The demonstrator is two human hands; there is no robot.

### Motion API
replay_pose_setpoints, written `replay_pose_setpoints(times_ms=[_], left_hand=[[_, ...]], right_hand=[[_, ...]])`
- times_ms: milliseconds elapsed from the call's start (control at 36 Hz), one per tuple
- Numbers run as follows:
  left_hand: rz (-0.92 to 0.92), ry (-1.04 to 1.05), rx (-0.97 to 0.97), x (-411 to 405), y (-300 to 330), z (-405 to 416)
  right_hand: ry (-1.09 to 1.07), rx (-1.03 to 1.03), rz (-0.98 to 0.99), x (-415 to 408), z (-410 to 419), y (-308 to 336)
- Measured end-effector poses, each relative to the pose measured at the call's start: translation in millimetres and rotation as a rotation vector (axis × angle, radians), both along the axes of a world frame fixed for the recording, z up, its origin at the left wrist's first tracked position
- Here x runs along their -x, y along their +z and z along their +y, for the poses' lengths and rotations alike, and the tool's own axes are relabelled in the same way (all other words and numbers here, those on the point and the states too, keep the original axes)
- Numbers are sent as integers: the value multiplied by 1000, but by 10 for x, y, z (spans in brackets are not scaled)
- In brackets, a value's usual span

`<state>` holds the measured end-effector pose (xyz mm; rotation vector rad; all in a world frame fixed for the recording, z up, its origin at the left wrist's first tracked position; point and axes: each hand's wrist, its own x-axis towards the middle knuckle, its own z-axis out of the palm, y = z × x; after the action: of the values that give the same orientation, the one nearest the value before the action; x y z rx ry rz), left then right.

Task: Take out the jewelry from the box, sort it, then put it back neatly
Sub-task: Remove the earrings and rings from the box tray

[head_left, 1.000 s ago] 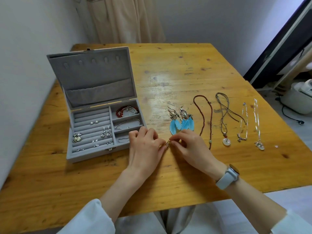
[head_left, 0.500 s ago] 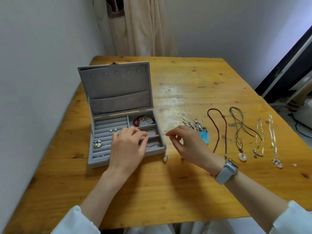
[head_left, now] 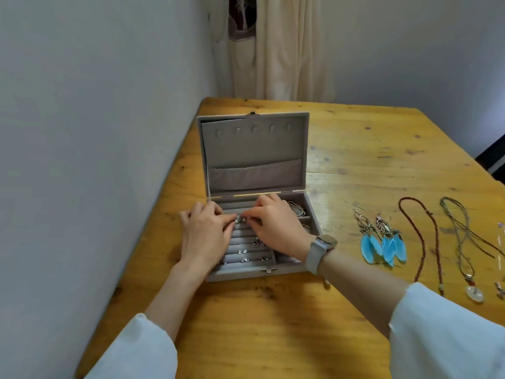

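Observation:
The grey velvet jewelry box (head_left: 240, 275) stands open on the wooden table, its lid (head_left: 254, 149) upright. Both hands are over its left section of ring rolls. My left hand (head_left: 205, 236) and my right hand (head_left: 276, 228) meet fingertip to fingertip, each pinching a small silver earring (head_left: 240, 220) at an upper roll. Several small silver pieces (head_left: 255, 242) sit in the lower rolls. My right hand hides most of the right compartments, where a thin bracelet (head_left: 296, 210) shows.
To the right of the box, a pair of blue feather earrings (head_left: 382, 247), a red bead necklace (head_left: 422, 242), a cord necklace with a pale pendant (head_left: 474, 292) and silver chains (head_left: 500, 285) lie in a row. A grey wall runs along the table's left edge.
Both hands left the table between the box and the feather earrings and came over the box's ring rolls, left hand first. The view swung left, so the box sits in the middle.

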<state>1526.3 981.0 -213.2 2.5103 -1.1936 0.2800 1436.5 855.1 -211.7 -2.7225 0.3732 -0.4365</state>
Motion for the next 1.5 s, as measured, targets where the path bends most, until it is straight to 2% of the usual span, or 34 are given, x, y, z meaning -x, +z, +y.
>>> replay_pose_setpoints(times_ms=[83, 389, 472, 611, 778, 889, 972, 1167, 1500], left_hand=[[-8, -5, 34, -15, -36, 6], [-39, -11, -7, -50, 21, -42], [-60, -4, 19, -64, 19, -24], [-54, -44, 194, 49, 111, 69], [120, -224, 311, 573, 116, 180], [242, -316, 329, 1028, -28, 201], [262, -373, 322, 1332, -139, 146], [238, -345, 235, 1730, -277, -107], [137, -293, 144, 1791, -333, -245]], right_hand=[[-8, 52, -19, -5, 5, -31], [15, 27, 72, -62, -66, 45], [12, 36, 29, -32, -96, 56], [-2, -81, -107, 165, -160, 167], [7, -229, -179, 844, -147, 233], [-33, -282, -116, 1373, -93, 104], [-87, -284, -71, 1718, -80, -2], [-208, -174, -2, 2152, -67, -203], [-410, -3, -65, 2125, 7, -341]])
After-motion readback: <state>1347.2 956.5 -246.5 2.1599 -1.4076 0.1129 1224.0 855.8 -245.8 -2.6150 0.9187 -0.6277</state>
